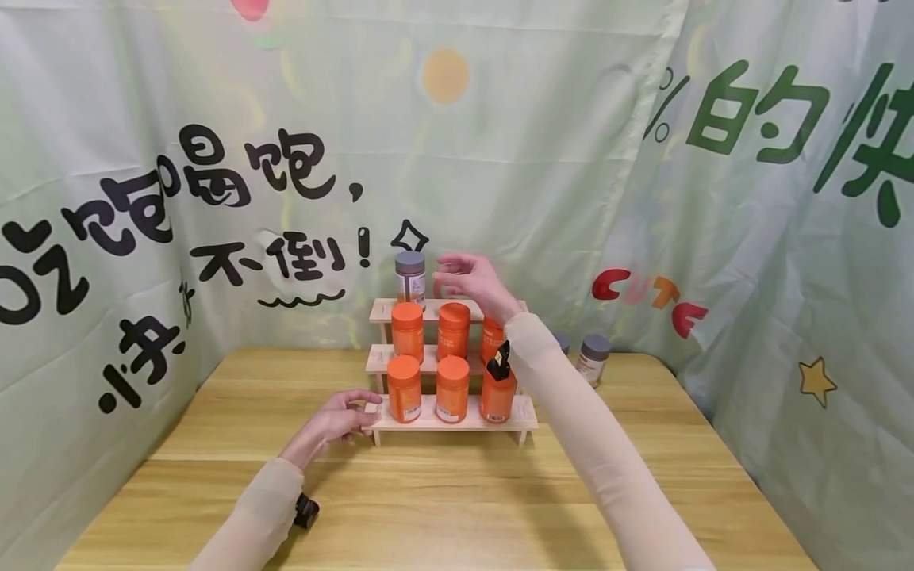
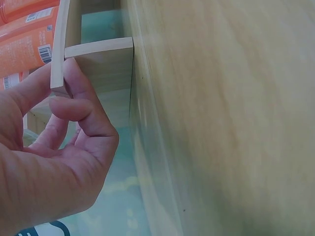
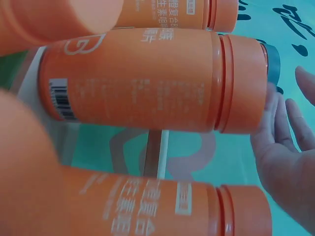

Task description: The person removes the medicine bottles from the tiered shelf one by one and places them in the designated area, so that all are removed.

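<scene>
Clock bearings run from the rack's middle. At eight o'clock, my left hand [image 1: 337, 419] pinches the end of the lowest board of the wooden rack [image 1: 457, 426], digits above and below; I judge that a tug or lift there could tilt the board and spill the orange jars [image 1: 405, 390] at six. From five to one o'clock passes my right sleeve [image 1: 571, 420]; a dropped forearm could let the wrist camera [image 1: 499, 362] knock the right-hand jars. At one o'clock, my right hand [image 1: 474, 281] holds nothing, fingers extended and partly parted. At eleven, the upper grey-capped bottle [image 1: 410, 279] stands upright on the top tier, just beside those fingertips; a careless brush could tip it off.

Counts, near to far: three orange jars on the lowest tier; three on the middle, one partly behind the sleeve; two grey-capped bottles [image 1: 593, 359] on the table [image 1: 428, 492] at three; one on the top tier.
</scene>
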`<state>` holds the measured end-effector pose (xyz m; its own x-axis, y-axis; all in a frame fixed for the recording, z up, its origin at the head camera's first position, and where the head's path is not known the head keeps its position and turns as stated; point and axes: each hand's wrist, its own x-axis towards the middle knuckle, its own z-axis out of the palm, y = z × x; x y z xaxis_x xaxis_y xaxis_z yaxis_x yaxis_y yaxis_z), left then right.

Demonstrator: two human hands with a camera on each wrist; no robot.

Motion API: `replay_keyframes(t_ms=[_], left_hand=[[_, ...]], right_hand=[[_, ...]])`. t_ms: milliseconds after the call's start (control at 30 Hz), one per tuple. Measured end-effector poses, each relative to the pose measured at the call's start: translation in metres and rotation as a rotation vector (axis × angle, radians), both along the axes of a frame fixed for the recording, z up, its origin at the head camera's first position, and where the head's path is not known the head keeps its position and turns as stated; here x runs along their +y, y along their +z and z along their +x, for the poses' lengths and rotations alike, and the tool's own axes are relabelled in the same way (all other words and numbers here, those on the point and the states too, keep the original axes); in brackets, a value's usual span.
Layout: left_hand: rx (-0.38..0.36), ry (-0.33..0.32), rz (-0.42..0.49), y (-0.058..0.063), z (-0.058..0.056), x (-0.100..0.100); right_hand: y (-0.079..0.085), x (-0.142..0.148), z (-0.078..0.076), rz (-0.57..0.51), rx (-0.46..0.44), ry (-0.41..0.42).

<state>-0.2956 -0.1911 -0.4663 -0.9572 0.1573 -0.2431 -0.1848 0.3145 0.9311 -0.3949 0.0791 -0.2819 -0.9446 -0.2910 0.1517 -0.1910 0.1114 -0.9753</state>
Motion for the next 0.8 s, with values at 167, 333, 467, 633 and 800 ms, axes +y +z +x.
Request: replay_keyframes(t_ms=[167,333,467,633,800], left_hand=[[0.004,0.001,-0.004,0.0,0.0,0.0],[0.003,0.004,-0.005,-0.001,0.0,0.0],[0.0,0.004,0.002,-0.001,0.002,0.0],[-0.011,-0.003,0.004,-0.002,0.001,-0.001],[0.008,-0.02,0.007,0.001,0.001,-0.001]], right_hand=[[0.002,-0.01,-0.006,0.0,0.026,-0.015],[0.001,-0.018,-0.012,0.028,0.041,-0.011],[0.001,-0.024,-0.017,0.055,0.03,0.007],[0.002,-0.032,-0.019,0.095,0.03,0.005],[0.003,-0.039,-0.022,0.103,0.016,0.011]])
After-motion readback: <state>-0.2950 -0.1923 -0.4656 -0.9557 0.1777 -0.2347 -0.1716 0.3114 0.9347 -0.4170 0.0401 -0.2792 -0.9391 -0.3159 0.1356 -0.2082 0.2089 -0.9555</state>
